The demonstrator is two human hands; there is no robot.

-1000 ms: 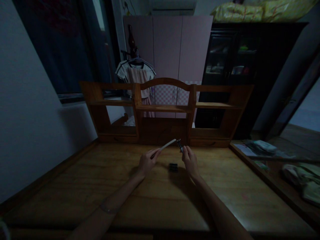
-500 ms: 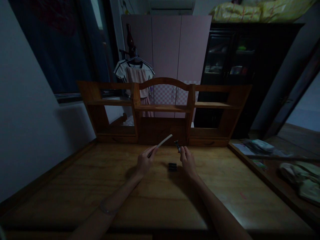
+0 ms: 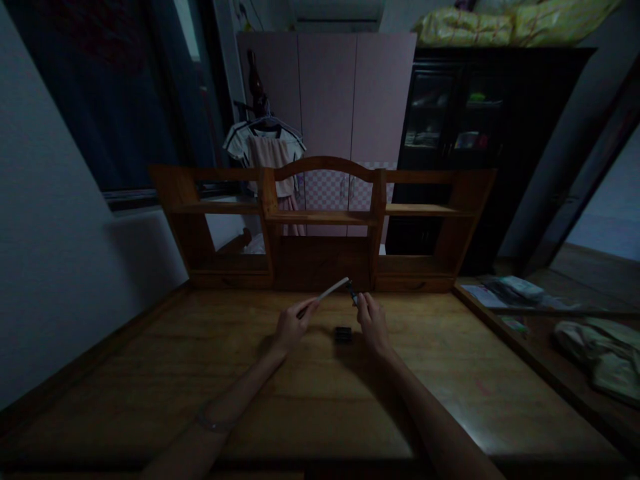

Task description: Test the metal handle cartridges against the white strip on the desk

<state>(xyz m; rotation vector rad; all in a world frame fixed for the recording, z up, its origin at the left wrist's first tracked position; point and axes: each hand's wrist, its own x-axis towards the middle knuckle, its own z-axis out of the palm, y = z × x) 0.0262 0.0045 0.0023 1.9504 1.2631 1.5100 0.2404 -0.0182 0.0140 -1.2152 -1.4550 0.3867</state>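
Observation:
My left hand (image 3: 293, 325) is closed round the dark end of a slim pale stick (image 3: 333, 289). The stick slants up to the right, its far tip close to the tool in my other hand; whether they touch, I cannot tell. Between the thumb and fingers of my right hand (image 3: 371, 320) is a small dark-and-silver tool (image 3: 354, 295) with a short, wider head pointing up and left. Its exact kind is too small and dim to make out. Below and between both hands, a small black slotted block (image 3: 343, 335) lies on the wooden desk (image 3: 310, 413).
A wooden shelf unit (image 3: 320, 218) with small drawers stands along the desk's back edge. To the right, beyond the desk's raised edge, lie papers and a plastic-wrapped bundle (image 3: 520, 289) and a pale cloth bag (image 3: 600, 353). The left side meets a wall (image 3: 65, 267).
The pale stick's tip has come down and right, and the gap to the small tool has narrowed. Both hands keep their grips. The camera view has shifted slightly.

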